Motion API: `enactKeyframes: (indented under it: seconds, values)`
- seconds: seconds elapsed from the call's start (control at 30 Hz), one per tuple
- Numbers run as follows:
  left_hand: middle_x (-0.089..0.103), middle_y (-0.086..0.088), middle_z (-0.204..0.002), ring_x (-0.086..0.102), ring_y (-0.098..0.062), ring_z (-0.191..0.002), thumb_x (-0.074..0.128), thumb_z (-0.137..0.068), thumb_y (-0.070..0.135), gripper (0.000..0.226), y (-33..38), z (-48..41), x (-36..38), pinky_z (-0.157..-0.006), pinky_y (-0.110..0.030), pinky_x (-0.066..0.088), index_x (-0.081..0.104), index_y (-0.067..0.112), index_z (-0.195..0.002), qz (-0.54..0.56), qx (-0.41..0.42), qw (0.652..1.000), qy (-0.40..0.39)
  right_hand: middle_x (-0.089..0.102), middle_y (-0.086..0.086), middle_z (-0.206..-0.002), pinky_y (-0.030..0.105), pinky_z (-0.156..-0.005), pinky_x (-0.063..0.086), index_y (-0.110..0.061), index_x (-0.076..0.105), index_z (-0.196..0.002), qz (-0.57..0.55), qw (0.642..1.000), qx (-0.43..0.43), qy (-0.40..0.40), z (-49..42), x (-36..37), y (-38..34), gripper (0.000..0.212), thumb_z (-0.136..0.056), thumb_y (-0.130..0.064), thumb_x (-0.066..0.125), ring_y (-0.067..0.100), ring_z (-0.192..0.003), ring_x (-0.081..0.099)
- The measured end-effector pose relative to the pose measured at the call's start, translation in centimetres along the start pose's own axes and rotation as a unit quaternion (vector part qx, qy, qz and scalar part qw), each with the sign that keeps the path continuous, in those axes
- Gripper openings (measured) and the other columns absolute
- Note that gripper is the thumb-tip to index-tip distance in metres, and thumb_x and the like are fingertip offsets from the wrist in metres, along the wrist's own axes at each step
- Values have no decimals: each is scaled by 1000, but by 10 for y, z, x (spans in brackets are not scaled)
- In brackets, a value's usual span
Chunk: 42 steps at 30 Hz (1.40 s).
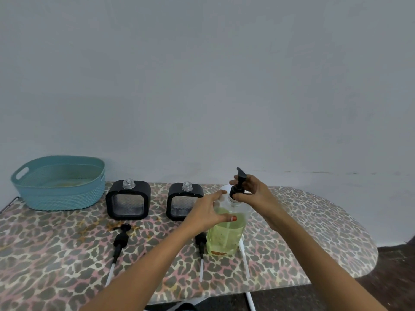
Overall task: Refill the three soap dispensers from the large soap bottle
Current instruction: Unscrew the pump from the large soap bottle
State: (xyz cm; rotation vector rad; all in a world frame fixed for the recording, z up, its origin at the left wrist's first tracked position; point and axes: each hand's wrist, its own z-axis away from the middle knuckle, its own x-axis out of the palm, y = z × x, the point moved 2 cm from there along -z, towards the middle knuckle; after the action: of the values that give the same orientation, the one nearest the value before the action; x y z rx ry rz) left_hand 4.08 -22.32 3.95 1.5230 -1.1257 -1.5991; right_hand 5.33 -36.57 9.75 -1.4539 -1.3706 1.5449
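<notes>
The large clear soap bottle [225,236], holding yellow-green soap, stands upright on the leopard-print board [67,248]. My left hand [207,213] grips its shoulder. My right hand [251,190] pinches the black pump cap [238,186] at the bottle's neck. Two square black dispensers [128,199] [183,202] stand open-necked behind; the second is partly hidden by my left hand. Their two black pumps [120,240] [200,244] lie flat in front, tubes toward me. A third dispenser is not visible.
A teal plastic basket [59,184] sits at the board's back left corner. A grey wall runs right behind the board. The board's rounded right end [359,243] drops off to dark floor. A white tube [243,250] lies behind the bottle.
</notes>
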Motion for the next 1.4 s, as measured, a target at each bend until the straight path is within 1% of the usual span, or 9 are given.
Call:
enactKeyframes:
  seconds: [0.17, 0.33, 0.43, 0.63, 0.87, 1.03, 1.13, 1.27, 1.4]
  values:
    - [41, 1, -143, 40, -19, -131, 79, -64, 34, 90, 1, 0, -1, -108, -33, 34, 33, 19, -140, -8, 2, 1000, 4, 59, -4, -83, 6, -59, 41, -13, 54, -90, 164, 981, -50, 86, -3, 4, -5, 34, -69, -21, 80, 10, -75, 55]
    - [47, 0, -139, 46, -17, -126, 80, -63, 37, 87, 0, -1, -1, -107, -38, 37, 37, 22, -137, -13, 4, 1000, 7, 69, 1, -92, 28, -84, 53, -11, 61, -93, -32, 999, 9, 21, 2, -3, -7, 30, -73, 10, 66, 15, -89, 66]
    - [47, 0, -139, 45, -18, -127, 80, -62, 37, 88, 0, -1, -1, -108, -39, 37, 36, 23, -137, -7, 2, 1000, 7, 67, -3, -100, 22, -86, 48, -13, 61, -101, -62, 998, 18, 14, 3, 0, -3, 31, -77, 6, 63, 10, -97, 62]
    - [41, 1, -143, 41, -16, -130, 79, -65, 34, 90, 2, 0, -1, -103, -27, 33, 31, 19, -140, -10, 3, 1000, 15, 62, 3, -93, 14, -65, 42, -8, 59, -100, 149, 983, -32, 104, -3, 7, 1, 40, -69, -23, 79, 14, -80, 57]
    - [45, 0, -140, 44, -17, -128, 80, -63, 34, 87, 2, 0, -1, -108, -35, 36, 35, 22, -137, -10, 3, 1000, 15, 65, 1, -105, 17, -78, 47, -11, 53, -115, -79, 996, 23, 18, 2, -1, 1, 41, -80, 8, 59, 10, -100, 61]
    - [45, 2, -139, 41, -17, -130, 79, -65, 35, 87, 1, 1, -1, -104, -29, 34, 35, 21, -139, -10, 6, 1000, 18, 58, 3, -104, 7, -67, 39, -16, 55, -112, 134, 987, -34, 84, -3, 5, 6, 47, -72, -24, 78, 12, -90, 54]
    - [44, 1, -141, 41, -17, -130, 79, -65, 33, 87, 2, 1, -1, -104, -29, 33, 34, 22, -138, -9, 2, 1000, 16, 60, -2, -90, 2, -63, 41, -15, 57, -109, 120, 987, -40, 102, 0, 5, 2, 43, -71, -16, 78, 11, -81, 56]
    - [49, 0, -136, 46, -16, -125, 81, -62, 35, 86, 1, -1, -1, -107, -37, 38, 38, 24, -136, -2, -3, 1000, 16, 65, -3, -90, 18, -77, 50, -19, 55, -97, 24, 997, -11, 73, 4, 2, -1, 33, -74, 2, 68, 18, -91, 63]
    - [48, 0, -138, 46, -15, -126, 80, -63, 33, 87, 1, -1, -1, -107, -36, 37, 36, 23, -137, 1, -2, 1000, 12, 60, -5, -108, 30, -90, 48, -16, 51, -117, 27, 998, 4, 49, 5, 6, 0, 42, -79, -3, 64, 13, -106, 57]
